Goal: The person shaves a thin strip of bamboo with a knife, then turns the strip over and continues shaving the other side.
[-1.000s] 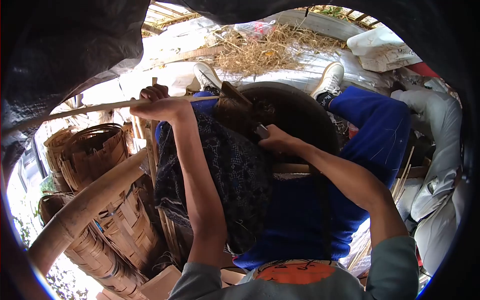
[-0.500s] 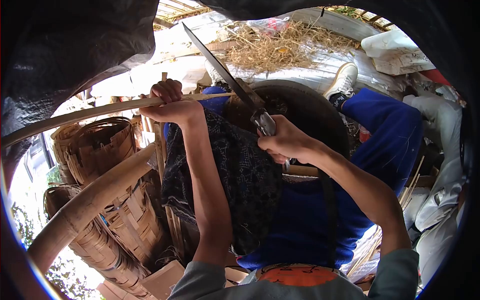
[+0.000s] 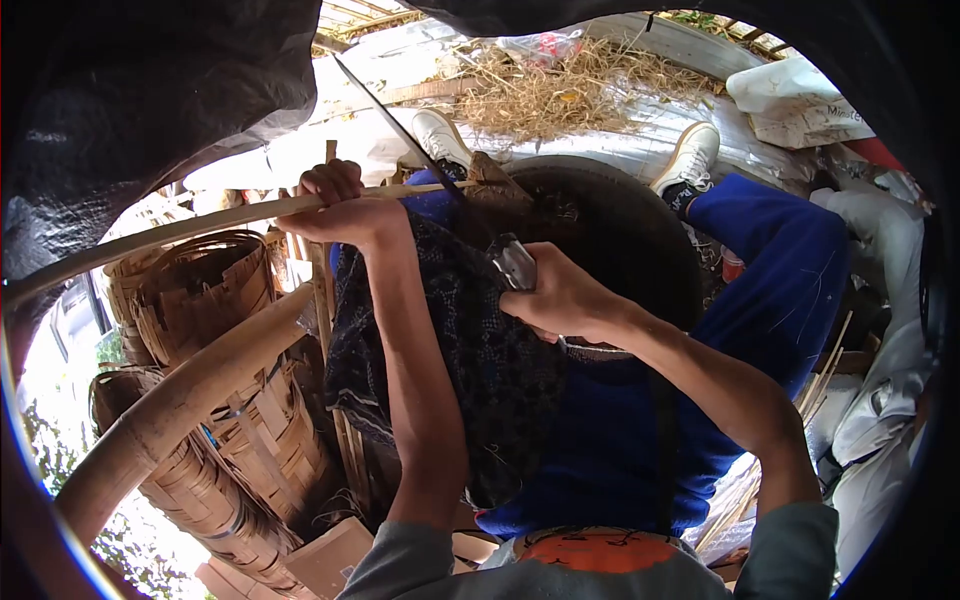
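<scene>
My left hand (image 3: 335,208) is wrapped round a long bamboo strip (image 3: 190,230), which runs from the far left to a wooden block (image 3: 500,178) near the middle. In my right hand (image 3: 570,295) is the handle of a machete (image 3: 395,125). Its long blade slants up to the left and crosses the strip close to the strip's right end. A dark patterned cloth (image 3: 450,330) covers my left thigh, under the left forearm. Between my legs is a dark round tub (image 3: 625,220).
Woven baskets (image 3: 200,300) stand at the left, with a thick bamboo pole (image 3: 185,400) slanting in front of them. Dry straw (image 3: 560,95) lies on the pale sheeting ahead. White sacks (image 3: 795,95) are at the right, and a black sheet (image 3: 150,100) hangs at upper left.
My right hand has moved slightly left and down with the machete, and the blade has swung left across the strip. My left hand stays nearly in place.
</scene>
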{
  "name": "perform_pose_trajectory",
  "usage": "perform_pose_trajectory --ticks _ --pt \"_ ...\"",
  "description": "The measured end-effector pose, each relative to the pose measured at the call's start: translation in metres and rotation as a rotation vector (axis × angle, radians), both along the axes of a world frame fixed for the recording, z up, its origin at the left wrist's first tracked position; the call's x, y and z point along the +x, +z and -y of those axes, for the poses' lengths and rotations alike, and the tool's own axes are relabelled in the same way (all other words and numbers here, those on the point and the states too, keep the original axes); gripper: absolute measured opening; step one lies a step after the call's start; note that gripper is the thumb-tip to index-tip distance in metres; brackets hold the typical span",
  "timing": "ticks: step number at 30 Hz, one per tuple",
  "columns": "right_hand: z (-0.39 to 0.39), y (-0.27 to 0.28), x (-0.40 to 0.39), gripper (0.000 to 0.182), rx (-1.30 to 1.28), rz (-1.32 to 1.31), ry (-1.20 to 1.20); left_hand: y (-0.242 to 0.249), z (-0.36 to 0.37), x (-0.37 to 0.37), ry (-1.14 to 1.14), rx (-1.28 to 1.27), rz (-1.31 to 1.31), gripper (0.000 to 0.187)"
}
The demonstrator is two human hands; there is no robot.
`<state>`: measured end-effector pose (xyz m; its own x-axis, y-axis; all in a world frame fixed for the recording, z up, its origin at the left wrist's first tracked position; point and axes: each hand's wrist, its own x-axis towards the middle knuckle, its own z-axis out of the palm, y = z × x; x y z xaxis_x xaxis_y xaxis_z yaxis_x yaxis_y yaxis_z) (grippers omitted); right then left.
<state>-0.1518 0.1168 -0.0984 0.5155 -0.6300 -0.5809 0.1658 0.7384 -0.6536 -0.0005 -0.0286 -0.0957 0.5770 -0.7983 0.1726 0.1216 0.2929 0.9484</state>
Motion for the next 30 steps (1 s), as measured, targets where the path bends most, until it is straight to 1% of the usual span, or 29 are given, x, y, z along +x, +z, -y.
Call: perform_pose_trajectory --ticks 1,2,4,5,6,8,9,10,12,13,14,17,20,24,26,28,30 --pt "0.000 0.001 0.001 0.008 -0.106 -0.010 -0.030 -0.002 0.000 -0.002 -0.007 -0.024 0.000 0.059" --pt "-0.002 0.003 0.004 0.008 -0.108 -0.008 -0.029 -0.002 0.001 -0.003 -0.015 -0.050 -0.001 0.059" --pt "-0.008 0.007 0.013 0.009 0.053 0.158 -0.059 -0.004 0.002 -0.003 -0.032 -0.068 -0.019 0.059" --pt "-0.010 0.000 0.017 0.010 0.123 0.098 -0.003 -0.005 0.003 -0.004 -0.034 -0.050 -0.029 0.058" --pt "-0.012 -0.008 0.019 0.010 0.115 0.094 -0.008 -0.004 0.005 -0.006 -0.039 -0.036 -0.041 0.058" --pt "-0.014 -0.023 0.016 0.011 0.193 -0.105 -0.035 -0.001 0.004 -0.001 -0.099 -0.053 -0.083 0.056" --pt "-0.012 -0.025 0.008 0.013 0.206 -0.122 -0.053 -0.002 0.003 0.002 -0.222 -0.099 -0.085 0.054" --pt "-0.010 -0.026 0.001 0.013 0.202 -0.129 -0.048 -0.003 0.005 0.007 -0.217 -0.104 -0.091 0.054" --pt "-0.006 -0.026 -0.013 0.013 0.103 -0.245 -0.134 -0.002 0.009 0.015 -0.433 -0.080 -0.174 0.054" --pt "-0.002 -0.024 -0.020 0.012 0.062 -0.263 -0.142 -0.002 0.008 0.015 -0.493 -0.081 -0.177 0.053" --pt "0.002 -0.021 -0.025 0.012 0.054 -0.261 -0.135 -0.001 0.008 0.015 -0.487 -0.088 -0.173 0.053" --pt "0.013 -0.017 -0.037 0.010 -0.083 -0.223 -0.225 -0.001 0.011 0.020 -0.606 -0.113 -0.183 0.051" --pt "0.013 -0.018 -0.040 0.009 -0.135 -0.229 -0.207 -0.001 0.010 0.020 -0.548 -0.125 -0.166 0.051" --pt "0.008 -0.007 -0.030 0.008 -0.135 -0.247 -0.176 0.002 0.003 0.017 -0.536 -0.143 -0.160 0.047" --pt "0.007 -0.001 -0.026 0.008 -0.135 -0.226 -0.103 0.007 -0.006 0.017 -0.526 -0.098 -0.033 0.043" --pt "0.007 0.006 -0.025 0.008 -0.158 -0.231 -0.073 0.011 -0.013 0.023 -0.551 -0.098 -0.025 0.042" --pt "0.006 0.010 -0.022 0.008 -0.164 -0.222 -0.057 0.022 -0.019 0.025 -0.500 -0.016 -0.120 0.042"
